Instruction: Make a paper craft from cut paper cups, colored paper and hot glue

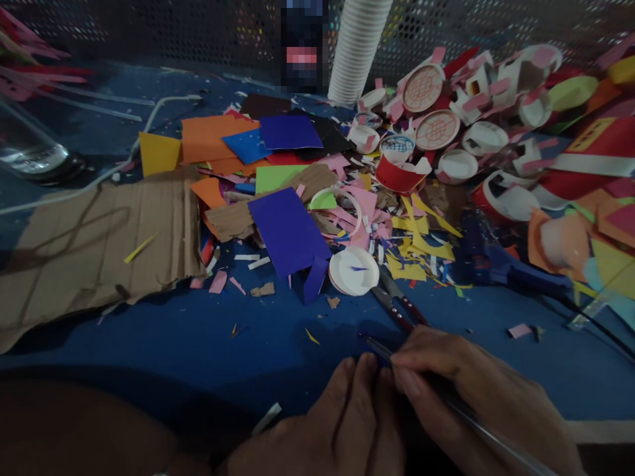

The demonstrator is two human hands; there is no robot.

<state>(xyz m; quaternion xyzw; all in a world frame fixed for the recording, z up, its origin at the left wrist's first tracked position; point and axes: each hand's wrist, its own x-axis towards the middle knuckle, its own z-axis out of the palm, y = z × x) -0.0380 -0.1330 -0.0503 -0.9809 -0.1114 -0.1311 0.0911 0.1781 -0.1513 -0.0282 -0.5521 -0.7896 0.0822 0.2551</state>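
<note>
My right hand [471, 383] grips a slim clear-barrelled pen [374, 345] in a writing hold, its tip pointing left. Close against it, my left hand [342, 420] presses its bent fingers together on the table. By those fingertips and under the pen tip shows a small dark blue patch [387, 336], which looks like paper; most of it is hidden. Scissors [397, 307] with dark riveted handles lie just beyond my right hand. At their blades sits a white round paper lid [354, 271] with a blue sliver inside.
Violet card [288, 231], orange sheets [208, 140] and many scraps spread across the middle of the blue table [198, 377]. Corrugated cardboard [99, 238] lies left. Cut paper cups [436, 129] pile up at back right, near a blue glue gun [520, 268] with a black cord.
</note>
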